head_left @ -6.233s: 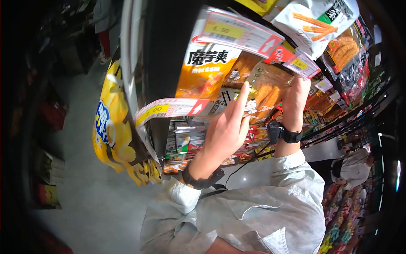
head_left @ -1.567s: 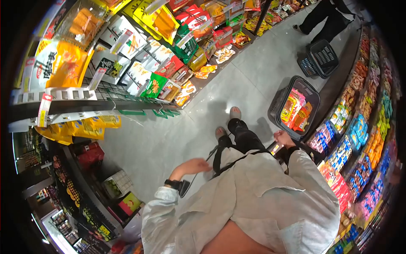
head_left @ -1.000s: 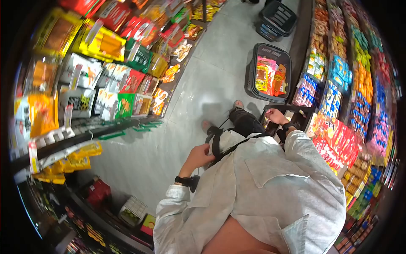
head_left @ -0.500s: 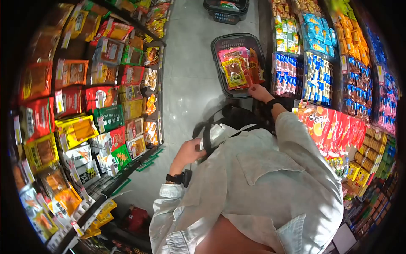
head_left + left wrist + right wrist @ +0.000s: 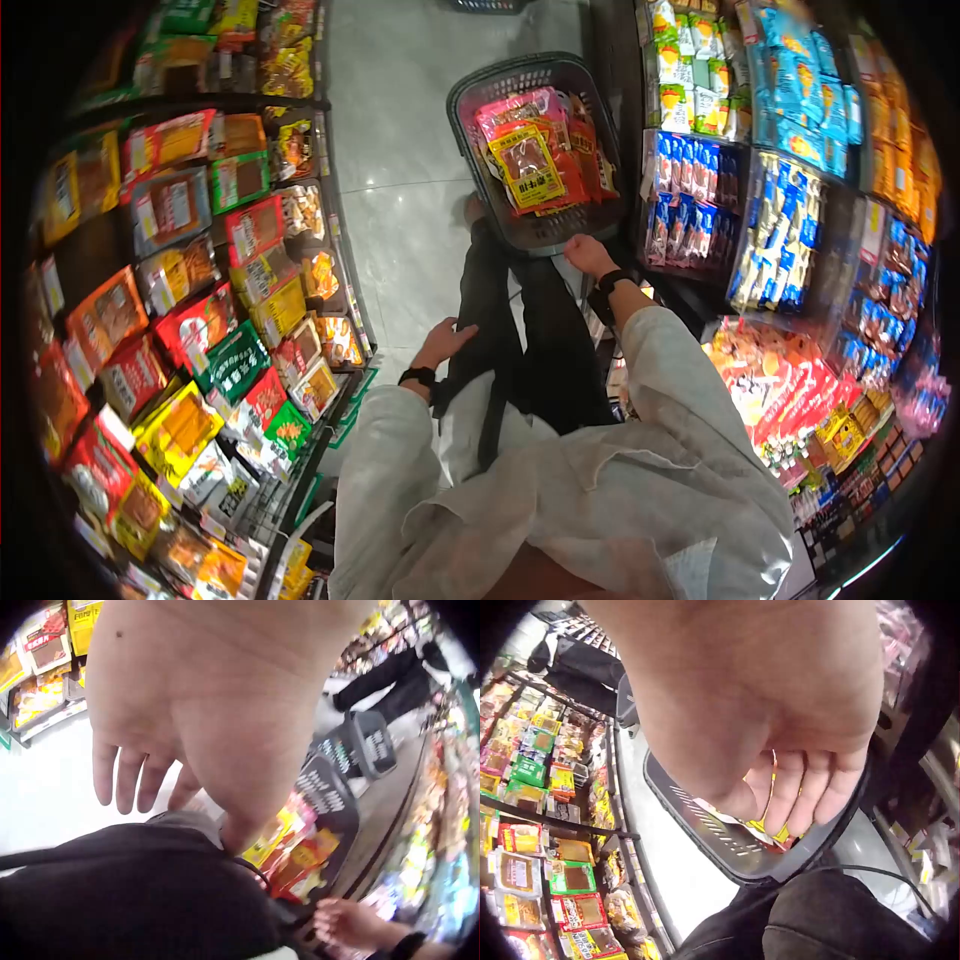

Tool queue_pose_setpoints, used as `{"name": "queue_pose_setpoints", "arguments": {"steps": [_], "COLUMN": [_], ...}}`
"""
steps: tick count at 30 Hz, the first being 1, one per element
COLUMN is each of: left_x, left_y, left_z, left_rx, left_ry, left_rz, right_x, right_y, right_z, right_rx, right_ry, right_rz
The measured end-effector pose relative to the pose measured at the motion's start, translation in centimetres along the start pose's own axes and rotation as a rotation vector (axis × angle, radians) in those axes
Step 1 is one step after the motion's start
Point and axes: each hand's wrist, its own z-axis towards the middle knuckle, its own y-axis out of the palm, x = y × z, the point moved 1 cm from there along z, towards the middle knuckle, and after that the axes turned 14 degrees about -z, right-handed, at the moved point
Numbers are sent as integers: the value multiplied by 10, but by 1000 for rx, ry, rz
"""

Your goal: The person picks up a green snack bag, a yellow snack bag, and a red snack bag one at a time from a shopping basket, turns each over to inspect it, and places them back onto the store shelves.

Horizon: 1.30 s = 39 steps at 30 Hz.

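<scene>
Here's the pile of red, pink and yellow plastic snack packets (image 5: 527,165), sitting inside the black perforated plastic basket (image 5: 540,238). Those are in; whether any are left to add, I can't tell. My right hand (image 5: 592,257) is at the basket's near rim, fingers loosely bent, pinching nothing I can see, packets just beyond. Nearer me than the basket, my left hand (image 5: 443,345) hangs empty, fingers slightly parted.

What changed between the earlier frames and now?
The left hand has come down from the racked packets to beside the left leg, the right hand down to the near rim of the basket. The person has moved closer to the basket. The packets inside it stayed.
</scene>
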Motion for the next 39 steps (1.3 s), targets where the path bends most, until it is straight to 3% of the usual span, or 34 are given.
{"name": "queue_pose_setpoints", "arguments": {"steps": [3, 5, 7, 9, 11, 13, 14, 17, 18, 19, 24, 25, 27, 29, 30, 32, 33, 35, 36, 37, 39], "left_x": [25, 33, 36, 31, 26, 31, 36, 36, 36, 37, 37, 34, 37, 35, 24, 55, 69, 84, 86, 94, 136], "left_y": [39, 61, 74, 72, 64, 59, 55, 47, 45, 44, 37, 38, 40, 41, 38, 4, -9, -24, -31, -38, -49], "left_z": [49, 58, 66, 74, 81, 81, 82, 86, 87, 88, 87, 85, 78, 71, 77, 46, 27, -16, -30, -59, -171], "left_rx": [13, 48, 134, 211, 214, 220, 219, 227, 234, 244, 258, 283, 260, 201, 161, 104, 123, 157, 149, 137, 211], "left_ry": [128, 3, -103, -50, 43, 71, 54, 71, 86, 104, 98, 125, 58, -28, 6, 135, 216, 375, 460, 714, 727], "left_rz": [220, 296, 389, 454, 442, 436, 415, 421, 427, 430, 413, 406, 345, 232, 220, 92, 2, -185, -439, -589, -670], "right_x": [-3, 15, -1, 21, 0, 1, -2, -3, -20, -19, -36, -44, -58, -86, -95, -119, -149, -152, -162, -170, -187], "right_y": [21, 55, 35, 58, 32, 39, 41, 60, 40, 47, 38, 27, -6, -56, -77, -112, -144, -145, -154, -161, -170], "right_z": [64, 127, 160, 233, 251, 297, 310, 335, 326, 323, 239, 208, 139, 55, 15, -65, -118, -160, -180, -203, -242], "right_rx": [62, 38, 7, 81, 143, 192, 212, 265, -9, 37, 231, 284, 275, 179, 169, 177, 15, 87, 36, -27, -108], "right_ry": [-26, -77, -39, -86, 69, 70, 190, 245, 249, 176, -183, -137, -249, -233, -254, -325, -203, -540, -603, -650, -739], "right_rz": [102, 235, 172, 129, 57, 55, 107, 31, -192, -140, 190, 90, 184, 171, 164, 244, 279, 360, 296, 226, 104]}}
